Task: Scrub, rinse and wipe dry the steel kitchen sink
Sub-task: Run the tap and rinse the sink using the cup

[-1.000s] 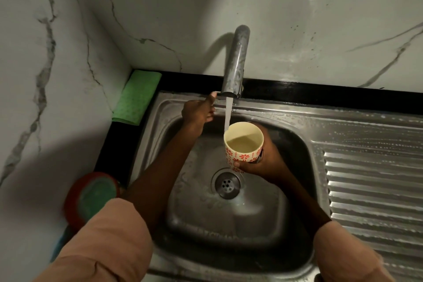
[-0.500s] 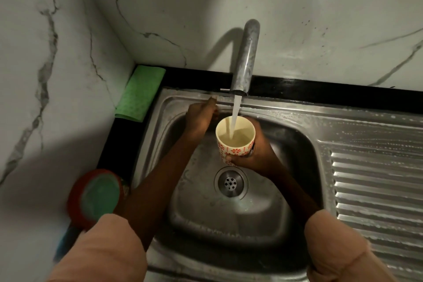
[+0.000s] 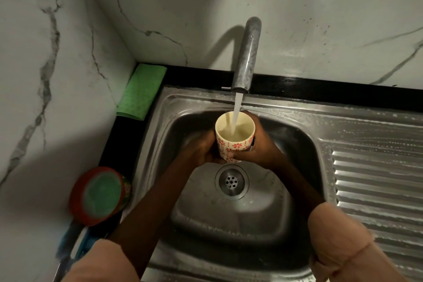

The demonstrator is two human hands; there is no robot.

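The steel sink [image 3: 160, 126] has a wet basin with a round drain [image 3: 231, 182] at its middle. A steel tap [image 3: 248, 57] runs a stream of water into a cream cup with red flowers [image 3: 234, 137], held upright over the basin. My right hand [image 3: 263, 146] grips the cup from the right. My left hand [image 3: 201, 151] wraps the cup's lower left side. The cup is partly full of water.
A folded green cloth [image 3: 143, 91] lies on the black counter edge at the back left. A red tub of green paste [image 3: 100, 194] sits left of the sink. The ribbed drainboard [image 3: 377, 181] extends to the right. Marble walls close the back and left.
My left hand left the sink's back rim by the tap and came down to the cup. The cup stays under the running water and fills higher.
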